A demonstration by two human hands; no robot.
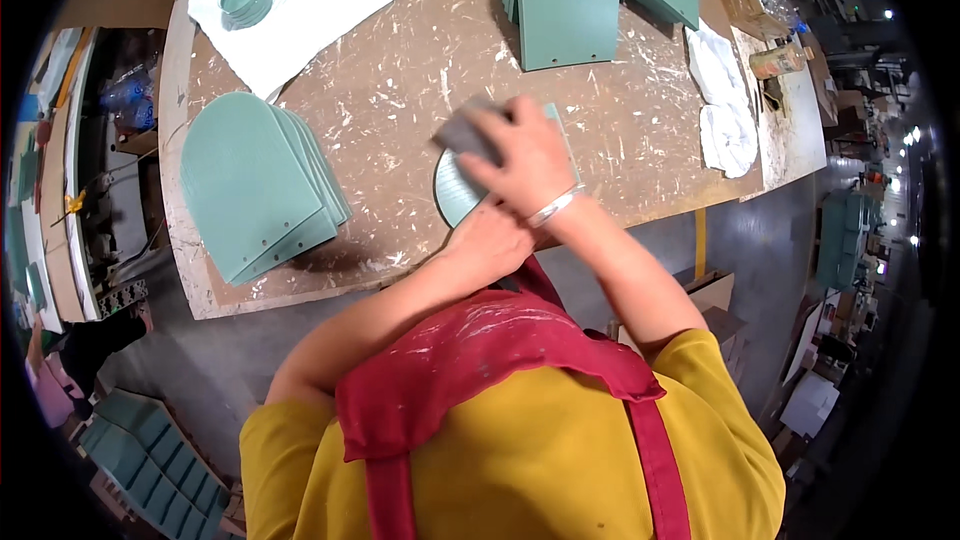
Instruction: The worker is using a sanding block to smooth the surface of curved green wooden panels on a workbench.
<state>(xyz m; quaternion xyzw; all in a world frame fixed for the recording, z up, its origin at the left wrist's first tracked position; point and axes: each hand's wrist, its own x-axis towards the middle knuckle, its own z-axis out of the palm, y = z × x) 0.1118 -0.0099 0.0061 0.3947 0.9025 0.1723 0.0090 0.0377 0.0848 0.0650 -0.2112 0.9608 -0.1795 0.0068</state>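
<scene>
While I watch, right hand (532, 155) clutches dark-grey block (468, 130) over pale-green round-ended panel (455, 192), six o'clock on brown table (385, 125); left hand (492, 242), grip unreadable, blocks its near side. Stacked green arched panels (245, 175) crowd eight o'clock.

A pale green panel (456, 192) lies on the surface (400, 90) close to its near edge, rounded end toward the left edge, fine lines across it, middle hidden. Over its rounded end is a dark grey block (468, 132), motion-blurred, tilted, gripped by the right hand (532, 162).
</scene>
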